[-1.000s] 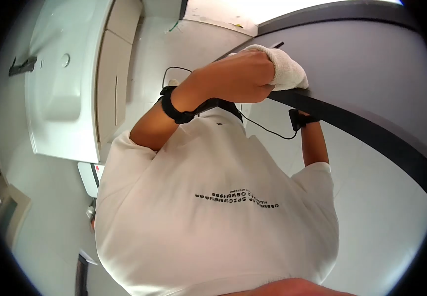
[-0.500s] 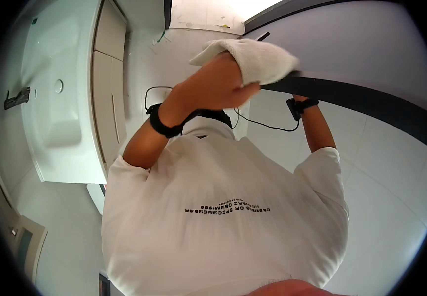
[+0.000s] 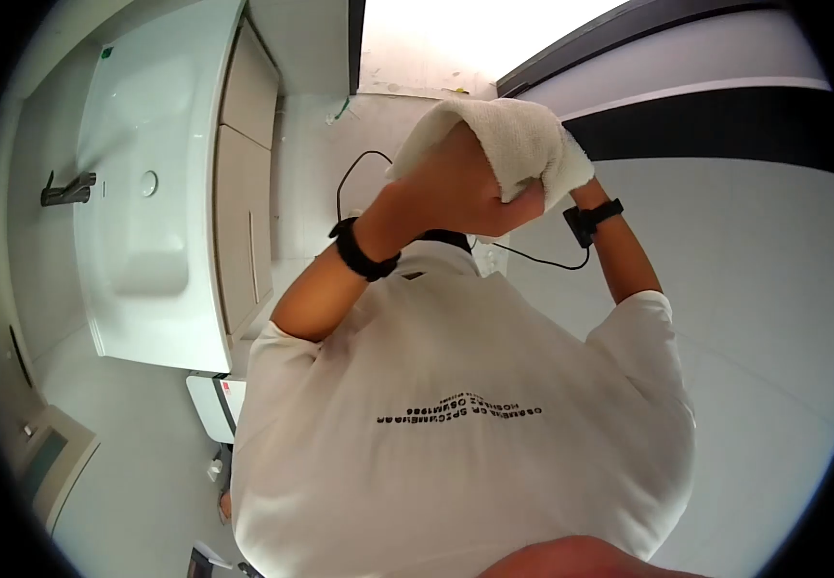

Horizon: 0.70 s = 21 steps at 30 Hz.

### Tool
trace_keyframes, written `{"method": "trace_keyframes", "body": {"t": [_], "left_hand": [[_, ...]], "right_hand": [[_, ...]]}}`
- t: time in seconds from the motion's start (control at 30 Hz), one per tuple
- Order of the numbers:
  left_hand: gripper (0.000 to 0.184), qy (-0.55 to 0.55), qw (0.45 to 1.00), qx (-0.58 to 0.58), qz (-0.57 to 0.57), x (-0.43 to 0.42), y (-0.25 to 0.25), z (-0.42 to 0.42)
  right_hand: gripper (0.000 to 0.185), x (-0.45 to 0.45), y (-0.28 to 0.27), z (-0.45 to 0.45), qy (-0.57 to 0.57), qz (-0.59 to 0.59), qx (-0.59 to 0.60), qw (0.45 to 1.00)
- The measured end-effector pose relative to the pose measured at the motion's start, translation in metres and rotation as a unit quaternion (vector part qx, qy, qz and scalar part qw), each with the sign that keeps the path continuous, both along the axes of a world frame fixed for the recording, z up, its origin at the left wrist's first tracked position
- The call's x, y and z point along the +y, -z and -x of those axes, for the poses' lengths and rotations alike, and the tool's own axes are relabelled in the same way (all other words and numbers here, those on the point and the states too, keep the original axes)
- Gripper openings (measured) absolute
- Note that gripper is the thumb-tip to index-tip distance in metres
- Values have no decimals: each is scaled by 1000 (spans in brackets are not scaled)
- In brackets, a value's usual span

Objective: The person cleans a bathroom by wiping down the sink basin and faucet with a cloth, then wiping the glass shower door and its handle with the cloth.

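Observation:
My left hand [image 3: 460, 188] is closed on a white terry cloth [image 3: 518, 135], with the thumb bent over its near edge. The cloth bunches up and hides most of the fingers. It lies at the end of a broad dark frame bar [image 3: 706, 125], but I cannot tell how firmly it touches. Behind the cloth, my right hand [image 3: 586, 197] shows only at the wrist; its fingers are hidden. Black bands circle both wrists, and a thin black cable [image 3: 547, 258] runs from the right one.
At left, a white washbasin [image 3: 138, 279] with a dark tap [image 3: 70, 190] tops a beige cabinet [image 3: 236, 222]. A doorway opens on a bright floor [image 3: 417, 58] ahead. A white stool-like object [image 3: 210, 409] stands at lower left, and a door [image 3: 51, 462] beyond it.
The cloth, still in my left hand, has turned and drawn closer to my right wrist. The dark bar sits higher and more level in view; basin and doorway have shifted right and down.

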<state>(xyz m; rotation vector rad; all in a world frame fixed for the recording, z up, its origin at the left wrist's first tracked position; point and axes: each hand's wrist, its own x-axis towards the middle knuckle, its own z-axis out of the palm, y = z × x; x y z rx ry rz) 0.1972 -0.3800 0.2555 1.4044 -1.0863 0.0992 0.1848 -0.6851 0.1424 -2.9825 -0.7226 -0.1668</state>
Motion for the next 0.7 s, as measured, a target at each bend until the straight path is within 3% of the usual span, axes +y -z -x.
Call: {"method": "trace_keyframes", "body": {"t": [0.17, 0.27, 0.3, 0.4, 0.5, 0.6, 0.7], "left_hand": [[30, -40, 991, -116, 44, 0, -30, -8], [18, -46, 992, -66, 95, -12, -57, -7], [25, -85, 987, -103, 87, -12, -55, -8], [36, 17, 999, -13, 40, -3, -45, -12], [49, -40, 999, -9, -10, 4, -8, -9], [40, 23, 983, 176, -33, 8, 20, -1], [39, 16, 992, 55, -112, 17, 1, 6]], "right_hand": [[59, -2, 5, -4, -13, 0, 0, 1000], [60, 0, 3, -6, -19, 8, 0, 1000], [60, 2, 4, -6, -19, 9, 0, 1000], [61, 7, 6, -10, -15, 5, -10, 1000], [62, 15, 11, -21, -18, 7, -21, 1000], [63, 13, 20, -23, -18, 6, -27, 999], [76, 1, 31, -22, -32, -3, -5, 999]]}}
